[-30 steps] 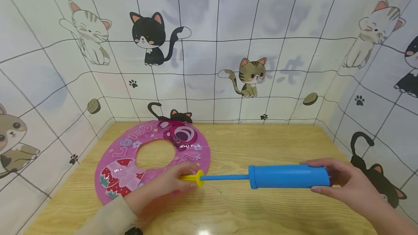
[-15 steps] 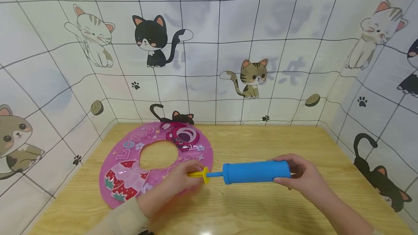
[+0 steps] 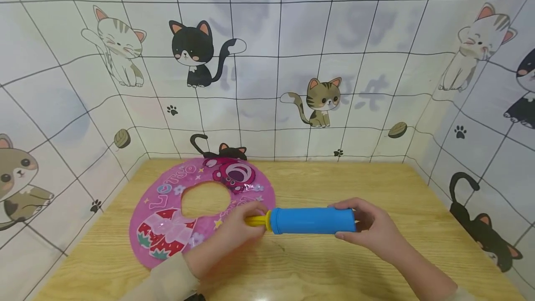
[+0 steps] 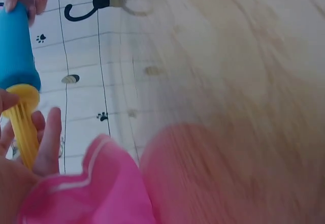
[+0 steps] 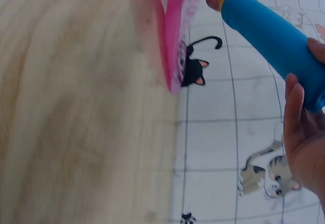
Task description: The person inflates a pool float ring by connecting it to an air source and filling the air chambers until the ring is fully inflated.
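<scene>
A blue hand pump (image 3: 313,220) is held level above the table, its yellow handle (image 3: 256,220) pushed right up against the barrel. My left hand (image 3: 236,229) grips that handle, and in the left wrist view the yellow handle (image 4: 24,132) runs between the fingers. At the other end, my right hand (image 3: 372,226) holds the barrel between thumb and fingers. Behind and left of the pump lies a pink swim ring (image 3: 156,206) with strawberry and bear prints, flat-looking on the table. My left forearm reaches over its near edge and hides part of it.
The light wood table (image 3: 334,180) meets a cloth wall (image 3: 259,59) printed with cats and grid lines at the back. More of the same cloth stands along the left and right sides.
My right hand has brought the blue barrel leftward toward my left hand. The blue rod, long in view a second ago, has slid inside. The swim ring stays in place.
</scene>
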{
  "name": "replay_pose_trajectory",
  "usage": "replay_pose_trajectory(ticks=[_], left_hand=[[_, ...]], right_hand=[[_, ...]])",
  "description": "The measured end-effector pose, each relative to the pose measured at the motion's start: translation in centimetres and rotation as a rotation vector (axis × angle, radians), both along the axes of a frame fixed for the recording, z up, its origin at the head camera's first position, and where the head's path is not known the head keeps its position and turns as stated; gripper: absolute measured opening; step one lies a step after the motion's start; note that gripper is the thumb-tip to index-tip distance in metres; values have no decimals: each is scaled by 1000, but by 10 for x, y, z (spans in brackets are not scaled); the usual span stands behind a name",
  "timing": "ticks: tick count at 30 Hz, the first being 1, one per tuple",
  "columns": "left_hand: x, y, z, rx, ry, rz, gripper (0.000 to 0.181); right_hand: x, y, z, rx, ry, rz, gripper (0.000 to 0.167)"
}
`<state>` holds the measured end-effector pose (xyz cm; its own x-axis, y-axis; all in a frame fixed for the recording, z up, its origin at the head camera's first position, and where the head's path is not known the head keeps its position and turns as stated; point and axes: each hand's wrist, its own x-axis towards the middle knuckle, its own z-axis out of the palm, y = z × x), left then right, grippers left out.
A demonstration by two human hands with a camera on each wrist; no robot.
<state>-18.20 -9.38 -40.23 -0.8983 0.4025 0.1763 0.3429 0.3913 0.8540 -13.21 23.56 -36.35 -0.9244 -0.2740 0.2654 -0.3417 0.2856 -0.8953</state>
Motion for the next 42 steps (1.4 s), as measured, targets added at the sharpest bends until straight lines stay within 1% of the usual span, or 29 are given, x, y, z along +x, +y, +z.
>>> replay_pose_trajectory(ticks=[3,4,7,10,14,16,19,22,25,26,30,33,38,40,42], left_hand=[[-1,-9,-2,-23,-8,-16,27],[0,-12,-3,-36,-11,-15,27],[0,-22,-4,-59,-4,-24,26],[0,-30,-5,-71,1,-31,24],[1,-38,-5,-79,-3,-61,23],[3,-42,-5,-89,3,-76,22],[6,-46,-5,-106,24,-66,22],[11,-47,-4,-111,16,-40,24],[12,-42,-3,-96,8,-34,24],[12,-39,-3,-95,15,-34,24],[10,-28,-1,-68,30,-39,23],[10,-21,0,-34,3,-52,23],[12,-10,2,29,-33,-86,24],[13,-7,2,50,-49,-93,24],[14,-4,3,77,-73,-102,24]], right_hand=[[2,16,3,35,155,90,50],[2,22,4,44,195,117,51],[4,40,8,66,257,176,55],[7,57,13,72,271,199,59],[15,76,18,97,311,160,63],[20,84,18,139,341,108,65],[26,89,19,198,385,53,68],[28,85,18,244,427,26,69],[27,74,16,245,420,27,68],[25,70,15,232,420,43,67],[15,52,11,166,357,80,58],[8,39,5,128,307,88,54],[0,19,-2,88,300,130,52],[-2,14,-3,77,305,154,52],[-2,10,-3,78,296,160,52]])
